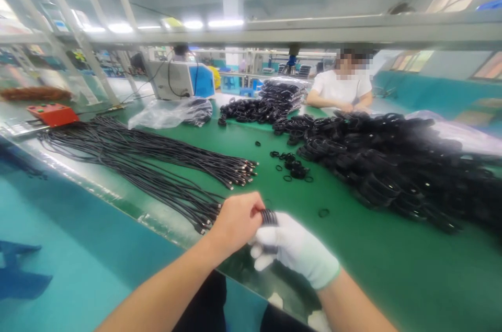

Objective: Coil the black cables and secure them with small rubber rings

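Observation:
My gloved right hand is closed around a small coiled black cable, whose stacked loops show above the white fingers. My bare left hand pinches at the left side of this coil. Its fingertips are partly hidden, so the exact grip point cannot be seen. Left of my hands, long straight black cables with metal plugs lie across the green table. Small black rings are scattered beyond my hands, and one loose ring lies to their right.
A large heap of coiled black cables covers the table's right side. Farther back are bagged coils, a clear plastic bag and a grey-blue machine. A red button box sits left. Another person sits opposite.

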`<act>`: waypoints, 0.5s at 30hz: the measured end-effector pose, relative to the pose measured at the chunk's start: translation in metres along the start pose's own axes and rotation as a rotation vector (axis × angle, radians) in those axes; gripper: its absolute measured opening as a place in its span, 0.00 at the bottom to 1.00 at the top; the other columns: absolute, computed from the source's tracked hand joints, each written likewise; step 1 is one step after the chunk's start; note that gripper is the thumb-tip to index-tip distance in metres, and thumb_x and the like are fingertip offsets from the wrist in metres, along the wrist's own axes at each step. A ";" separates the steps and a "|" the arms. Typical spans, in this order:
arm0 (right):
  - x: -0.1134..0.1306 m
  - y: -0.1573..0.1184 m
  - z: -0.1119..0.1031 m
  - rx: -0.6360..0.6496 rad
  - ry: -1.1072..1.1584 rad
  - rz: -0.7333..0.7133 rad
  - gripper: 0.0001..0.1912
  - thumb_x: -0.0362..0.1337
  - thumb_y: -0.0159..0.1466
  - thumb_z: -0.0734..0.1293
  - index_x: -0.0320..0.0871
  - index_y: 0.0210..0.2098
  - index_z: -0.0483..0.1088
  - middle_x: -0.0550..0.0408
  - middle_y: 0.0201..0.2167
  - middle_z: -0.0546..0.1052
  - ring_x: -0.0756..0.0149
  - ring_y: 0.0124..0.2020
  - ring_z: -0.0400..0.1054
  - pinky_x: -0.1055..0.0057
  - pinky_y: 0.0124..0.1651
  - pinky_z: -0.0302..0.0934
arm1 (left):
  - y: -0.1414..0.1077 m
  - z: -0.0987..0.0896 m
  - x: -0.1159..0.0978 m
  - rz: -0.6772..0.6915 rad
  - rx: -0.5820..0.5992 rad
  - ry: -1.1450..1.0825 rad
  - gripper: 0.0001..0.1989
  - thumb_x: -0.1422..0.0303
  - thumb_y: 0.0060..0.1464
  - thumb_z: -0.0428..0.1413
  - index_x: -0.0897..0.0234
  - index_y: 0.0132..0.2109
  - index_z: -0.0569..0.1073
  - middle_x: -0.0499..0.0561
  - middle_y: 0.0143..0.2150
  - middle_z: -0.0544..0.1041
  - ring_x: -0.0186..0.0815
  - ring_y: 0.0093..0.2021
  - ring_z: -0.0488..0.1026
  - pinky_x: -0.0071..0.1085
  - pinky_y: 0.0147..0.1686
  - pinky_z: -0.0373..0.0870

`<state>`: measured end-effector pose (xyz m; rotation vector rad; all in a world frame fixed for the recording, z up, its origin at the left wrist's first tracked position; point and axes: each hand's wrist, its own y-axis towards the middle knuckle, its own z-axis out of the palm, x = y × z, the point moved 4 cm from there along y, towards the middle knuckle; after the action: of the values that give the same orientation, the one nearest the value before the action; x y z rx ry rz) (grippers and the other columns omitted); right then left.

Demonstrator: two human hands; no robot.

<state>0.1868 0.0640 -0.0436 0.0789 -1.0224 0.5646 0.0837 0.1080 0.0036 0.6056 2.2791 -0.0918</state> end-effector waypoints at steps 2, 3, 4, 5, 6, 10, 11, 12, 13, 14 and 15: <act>0.001 -0.001 -0.003 -0.012 0.046 0.011 0.13 0.35 0.55 0.70 0.35 0.37 0.69 0.51 0.29 0.73 0.67 0.28 0.71 0.70 0.28 0.69 | 0.008 -0.001 0.004 0.019 0.061 -0.069 0.09 0.74 0.47 0.51 0.62 0.34 0.74 0.46 0.30 0.77 0.32 0.30 0.72 0.25 0.31 0.65; 0.004 -0.003 -0.005 -0.013 0.072 0.016 0.12 0.35 0.55 0.70 0.35 0.37 0.69 0.51 0.29 0.73 0.66 0.28 0.71 0.69 0.28 0.69 | 0.013 -0.003 0.007 0.023 0.086 -0.103 0.09 0.72 0.47 0.52 0.62 0.36 0.74 0.46 0.31 0.77 0.32 0.30 0.72 0.25 0.30 0.66; 0.009 -0.007 -0.009 -0.013 0.096 0.015 0.13 0.35 0.55 0.70 0.36 0.37 0.68 0.51 0.29 0.73 0.65 0.29 0.71 0.68 0.29 0.69 | 0.019 -0.005 0.010 0.019 0.105 -0.135 0.09 0.70 0.47 0.54 0.62 0.37 0.75 0.47 0.32 0.77 0.32 0.30 0.71 0.25 0.30 0.66; 0.017 -0.011 -0.015 -0.018 0.117 -0.001 0.13 0.35 0.55 0.70 0.37 0.39 0.68 0.51 0.29 0.73 0.64 0.30 0.72 0.66 0.30 0.69 | 0.026 -0.007 0.014 0.008 0.118 -0.160 0.09 0.67 0.48 0.54 0.63 0.38 0.74 0.47 0.32 0.77 0.32 0.29 0.71 0.25 0.29 0.66; 0.026 -0.018 -0.023 -0.028 0.133 -0.033 0.15 0.36 0.55 0.70 0.37 0.40 0.68 0.51 0.30 0.74 0.62 0.31 0.73 0.65 0.31 0.69 | 0.033 -0.008 0.017 -0.007 0.126 -0.175 0.10 0.65 0.48 0.55 0.64 0.38 0.74 0.47 0.31 0.76 0.32 0.27 0.71 0.25 0.28 0.66; 0.072 -0.058 -0.074 -0.161 0.195 -0.273 0.19 0.41 0.56 0.70 0.40 0.45 0.69 0.48 0.37 0.77 0.54 0.43 0.72 0.67 0.35 0.69 | 0.063 0.001 0.019 0.040 0.147 -0.086 0.08 0.65 0.50 0.53 0.64 0.34 0.74 0.46 0.27 0.74 0.32 0.26 0.70 0.26 0.27 0.64; 0.081 -0.069 -0.086 -0.197 0.218 -0.343 0.19 0.42 0.56 0.70 0.41 0.45 0.70 0.49 0.38 0.77 0.55 0.45 0.72 0.70 0.34 0.69 | 0.069 0.009 0.014 0.079 0.165 -0.053 0.08 0.65 0.50 0.53 0.63 0.33 0.74 0.46 0.27 0.75 0.33 0.27 0.70 0.27 0.29 0.64; 0.087 -0.079 -0.096 -0.211 0.235 -0.394 0.20 0.44 0.56 0.70 0.42 0.45 0.70 0.51 0.39 0.77 0.56 0.46 0.71 0.73 0.34 0.69 | 0.074 0.019 0.007 0.120 0.192 -0.031 0.07 0.66 0.50 0.53 0.63 0.32 0.74 0.47 0.28 0.75 0.34 0.29 0.71 0.27 0.30 0.63; 0.092 -0.086 -0.103 -0.216 0.246 -0.430 0.22 0.46 0.55 0.71 0.43 0.45 0.70 0.52 0.39 0.78 0.57 0.47 0.71 0.75 0.32 0.68 | 0.078 0.031 -0.001 0.158 0.227 -0.022 0.06 0.67 0.50 0.53 0.62 0.32 0.74 0.47 0.29 0.75 0.35 0.30 0.71 0.28 0.31 0.63; 0.093 -0.091 -0.107 -0.210 0.248 -0.446 0.23 0.47 0.54 0.71 0.43 0.45 0.70 0.52 0.39 0.78 0.57 0.47 0.71 0.76 0.32 0.68 | 0.081 0.045 -0.010 0.190 0.263 -0.023 0.06 0.67 0.50 0.53 0.62 0.31 0.73 0.47 0.30 0.75 0.36 0.31 0.70 0.29 0.32 0.62; 0.093 -0.093 -0.108 -0.198 0.243 -0.444 0.23 0.47 0.53 0.71 0.43 0.46 0.71 0.51 0.40 0.78 0.57 0.47 0.71 0.76 0.32 0.69 | 0.084 0.060 -0.019 0.213 0.294 -0.029 0.05 0.68 0.49 0.53 0.62 0.31 0.73 0.48 0.30 0.75 0.37 0.33 0.70 0.30 0.33 0.61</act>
<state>0.3524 0.0573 -0.0062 0.0575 -0.7853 0.0641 0.1726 0.1596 -0.0157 0.9895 2.1748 -0.3328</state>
